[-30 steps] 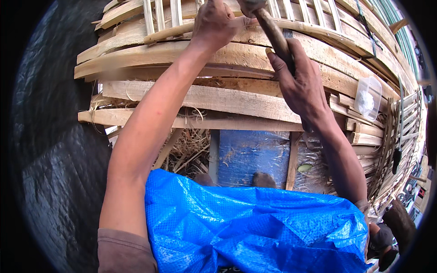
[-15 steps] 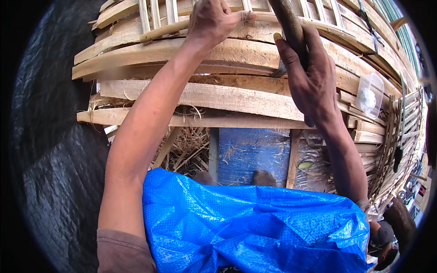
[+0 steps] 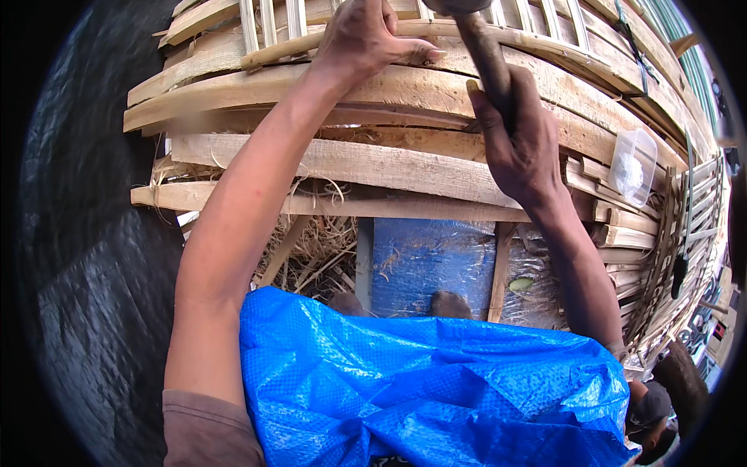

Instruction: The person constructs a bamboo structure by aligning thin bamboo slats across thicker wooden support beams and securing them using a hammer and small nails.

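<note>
My right hand (image 3: 525, 144) is wrapped round the dark handle of a hammer (image 3: 487, 58). The hammer's dark head shows only partly at the top edge, above a long pale wooden rail (image 3: 525, 37). To the left, my left hand (image 3: 362, 35) rests at the same rail, its fingers curled and its thumb stretched out to the right. What those fingers grip is hidden behind the hand and the picture's edge. Several narrow upright slats (image 3: 296, 17) meet the rail on both sides of my left hand.
Stacked timber planks (image 3: 405, 167) lie below the rail. A clear plastic tub (image 3: 632, 165) with white contents stands at right. Blue plastic sheeting (image 3: 436, 381) covers my lap; dark sheeting (image 3: 85, 296) hangs at left. Wood shavings (image 3: 319, 253) lie underneath. Another person (image 3: 652, 409) is at lower right.
My right hand has shifted a little left, and the hammer's head has come into view at the top. My left thumb has dropped slightly off the rail.
</note>
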Motion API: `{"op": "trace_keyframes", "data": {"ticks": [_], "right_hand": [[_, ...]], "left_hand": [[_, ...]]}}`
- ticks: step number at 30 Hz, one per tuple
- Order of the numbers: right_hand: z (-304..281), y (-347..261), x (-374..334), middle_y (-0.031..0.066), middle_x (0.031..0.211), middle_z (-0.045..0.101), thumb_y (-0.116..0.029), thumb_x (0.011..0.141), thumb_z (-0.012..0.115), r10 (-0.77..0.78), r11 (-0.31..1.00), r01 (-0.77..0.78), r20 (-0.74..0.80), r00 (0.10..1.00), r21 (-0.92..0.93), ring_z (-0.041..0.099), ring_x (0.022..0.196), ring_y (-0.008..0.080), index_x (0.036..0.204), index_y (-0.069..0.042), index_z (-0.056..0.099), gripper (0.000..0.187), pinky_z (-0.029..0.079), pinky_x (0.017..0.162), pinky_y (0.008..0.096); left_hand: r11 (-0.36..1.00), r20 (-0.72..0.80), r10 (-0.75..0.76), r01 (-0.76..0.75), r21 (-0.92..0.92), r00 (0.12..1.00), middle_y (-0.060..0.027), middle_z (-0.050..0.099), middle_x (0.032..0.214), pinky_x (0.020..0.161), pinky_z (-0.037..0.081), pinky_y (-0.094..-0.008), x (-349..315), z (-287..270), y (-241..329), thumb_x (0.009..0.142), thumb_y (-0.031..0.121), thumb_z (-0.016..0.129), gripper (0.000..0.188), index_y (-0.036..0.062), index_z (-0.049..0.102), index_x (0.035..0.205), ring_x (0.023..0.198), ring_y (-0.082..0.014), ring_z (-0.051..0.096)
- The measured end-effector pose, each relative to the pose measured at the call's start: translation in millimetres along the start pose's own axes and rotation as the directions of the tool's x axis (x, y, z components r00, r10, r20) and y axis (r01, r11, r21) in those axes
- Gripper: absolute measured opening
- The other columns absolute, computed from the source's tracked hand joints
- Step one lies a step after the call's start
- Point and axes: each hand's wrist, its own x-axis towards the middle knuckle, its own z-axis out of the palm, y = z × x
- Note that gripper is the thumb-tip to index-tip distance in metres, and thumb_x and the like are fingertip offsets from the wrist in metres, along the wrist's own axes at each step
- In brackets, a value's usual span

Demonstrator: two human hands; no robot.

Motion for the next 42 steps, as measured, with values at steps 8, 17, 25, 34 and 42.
{"op": "trace_keyframes", "data": {"ticks": [8,17,25,34,42], "right_hand": [[-7,-22,4,0.0142,0.061,0.057,-0.022,0.101,0.062,0.025,0.999,-0.025,0.002,1.0,0.025,0.059,0.051,0.0265,0.113,-0.005,0.051,0.024,0.043,0.05,0.0404],[1,1,1,0.0149,0.061,0.057,-0.026,0.102,0.061,0.179,0.983,-0.17,0.127,0.976,-0.075,0.057,0.051,0.0269,0.107,-0.003,0.05,0.026,0.042,0.05,0.0409],[-7,-7,1,0.0115,0.064,0.057,-0.028,0.103,0.06,0.156,0.988,-0.156,0.026,0.987,-0.014,0.056,0.056,0.0183,0.112,-0.003,0.052,0.028,0.043,0.053,0.0372],[-6,-9,-3,0.0134,0.064,0.059,-0.027,0.103,0.059,0.118,0.992,-0.115,0.057,0.991,-0.06,0.057,0.054,0.024,0.116,-0.004,0.052,0.027,0.043,0.053,0.039],[-3,1,0,0.0151,0.066,0.062,-0.028,0.103,0.058,0.173,0.984,-0.168,0.083,0.981,-0.065,0.061,0.056,0.0257,0.114,-0.003,0.052,0.028,0.045,0.054,0.0406]], "left_hand": [[0.998,-0.002,0.022,-0.022,-0.054,1.0,-0.0037,0.06,0.083,0.065,0.054,-0.0309,-2,-2,0,0.072,0.023,0.093,0.087,0.0055,0.042,0.141,0.072,-0.0158,0.06],[0.997,-0.02,-0.009,0.011,0.077,1.0,-0.0043,0.06,0.073,0.06,0.051,-0.032,-2,-2,9,0.071,0.023,0.092,0.058,0.0041,0.058,0.114,0.066,-0.0158,0.06],[0.937,-0.087,0.241,-0.208,0.281,0.967,-0.0153,0.073,0.094,0.085,0.057,-0.0424,-2,-2,7,0.068,0.02,0.091,0.055,0.0004,0.067,0.113,0.092,-0.0314,0.07],[0.959,0.056,0.218,-0.225,0.172,0.974,-0.0168,0.068,0.091,0.083,0.054,-0.0424,0,-9,9,0.072,0.02,0.089,0.041,0.0004,0.063,0.097,0.088,-0.0316,0.067],[0.977,-0.086,0.02,-0.001,0.212,0.996,-0.0177,0.061,0.107,0.088,0.047,-0.0512,2,3,-6,0.094,0.004,0.046,0.021,0.0014,0.054,0.114,0.104,-0.0397,0.06]]}}
